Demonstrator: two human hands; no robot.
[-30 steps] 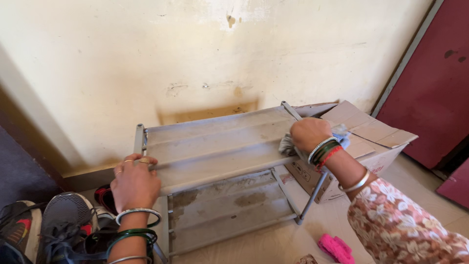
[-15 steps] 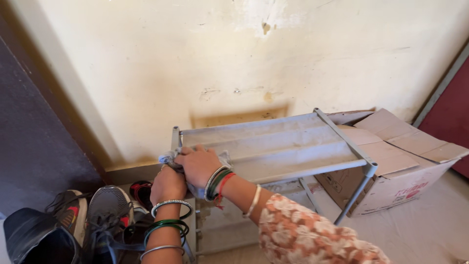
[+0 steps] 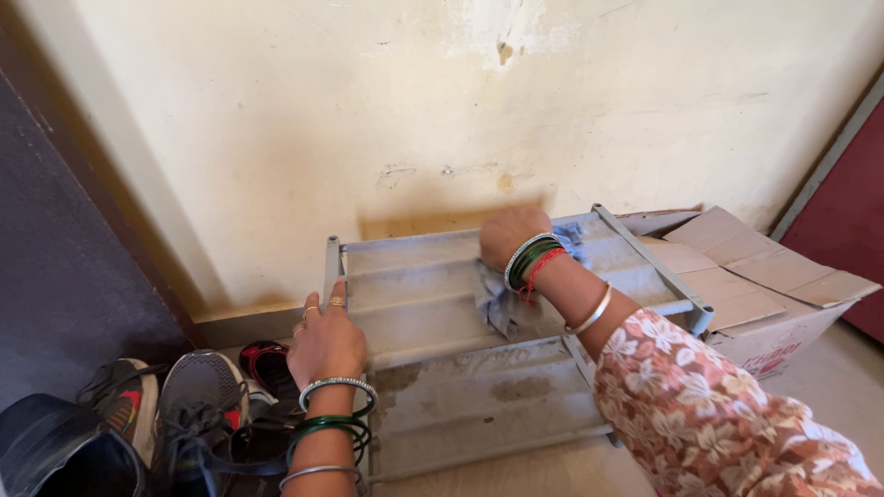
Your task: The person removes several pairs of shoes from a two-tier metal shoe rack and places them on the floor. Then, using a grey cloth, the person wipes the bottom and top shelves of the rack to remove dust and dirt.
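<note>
The right hand presses a blue cloth, apparently gripped, on the grey shoe rack's top shelf; the left hand clasps the rack's left edge, beside shoes.

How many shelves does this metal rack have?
2: the top shelf, under the cloth and right hand, and the lower shelf beneath. Any lower one would be hidden.

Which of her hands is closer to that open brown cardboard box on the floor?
The right hand, pressing a blue cloth on the grey metal rack, is nearer the open brown cardboard box. The left hand grips the rack's far end.
</note>
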